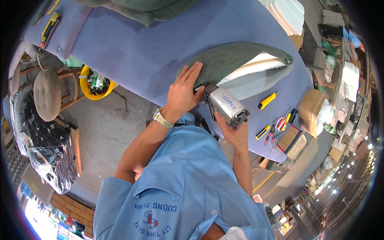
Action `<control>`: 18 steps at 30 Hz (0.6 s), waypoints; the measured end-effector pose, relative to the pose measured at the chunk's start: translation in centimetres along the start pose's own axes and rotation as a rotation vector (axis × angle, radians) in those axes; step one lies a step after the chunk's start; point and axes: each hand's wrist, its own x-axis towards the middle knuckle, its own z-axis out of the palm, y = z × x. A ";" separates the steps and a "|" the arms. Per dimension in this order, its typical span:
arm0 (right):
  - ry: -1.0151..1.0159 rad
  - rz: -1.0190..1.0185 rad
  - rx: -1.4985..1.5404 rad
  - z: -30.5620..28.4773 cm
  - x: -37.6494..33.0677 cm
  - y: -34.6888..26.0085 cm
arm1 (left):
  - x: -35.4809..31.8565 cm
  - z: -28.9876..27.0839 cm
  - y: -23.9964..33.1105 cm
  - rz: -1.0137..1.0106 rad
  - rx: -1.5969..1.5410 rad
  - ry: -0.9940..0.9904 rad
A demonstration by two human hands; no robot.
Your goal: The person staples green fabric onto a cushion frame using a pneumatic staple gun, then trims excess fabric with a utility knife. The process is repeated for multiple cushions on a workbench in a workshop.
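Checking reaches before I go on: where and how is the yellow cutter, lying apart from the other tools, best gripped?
Probably around the middle of the yellow cutter, from above on the person's side, pinching across its narrow width. It is long and slim, lies flat on a slant, and touches no other tool. The right hand is nearer, but it holds the silver power tool.

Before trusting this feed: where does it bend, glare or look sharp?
Head view, rim: bowed edges on the blue table, darkness around the picture; head view, lower left: glare washes out detail; head view, lower right: lamps flare; head view, centre: left hand and silver staple gun look fairly sharp, soft shadow beside the green upholstered piece.
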 end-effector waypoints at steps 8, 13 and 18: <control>-0.069 -0.150 -0.093 -0.5 0.9 0.2 | 0.4 -0.6 -0.1 0.004 0.003 -0.025; -0.044 -0.189 -0.146 -0.1 0.7 0.5 | 0.8 -1.1 0.4 -0.007 -0.029 -0.033; -0.071 -0.124 -0.141 -0.2 1.3 -1.1 | 0.8 -0.8 0.0 -0.003 -0.026 -0.040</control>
